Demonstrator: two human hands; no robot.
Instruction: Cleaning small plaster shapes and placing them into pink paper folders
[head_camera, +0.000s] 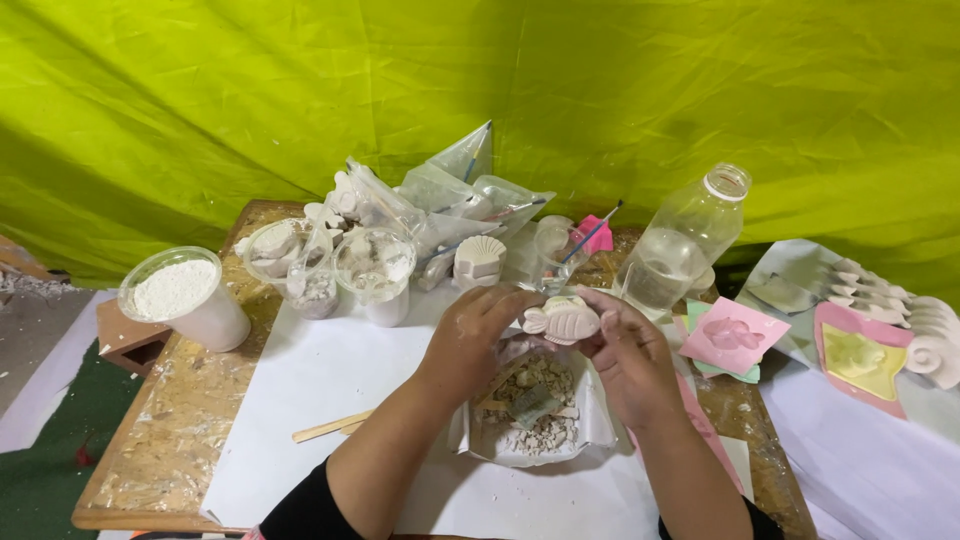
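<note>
Plaster fish (563, 320), lengthwise left-right, tail left

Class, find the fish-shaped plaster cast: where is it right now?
Centre of the head view: the fish-shaped plaster cast is held between both hands, above the white tray of plaster scraps.

Clear plastic bags (450, 195) were heaped at the table's back. A clear plastic bottle (685, 245) stood to their right, a white powder tub (185, 297) at far left.
</note>
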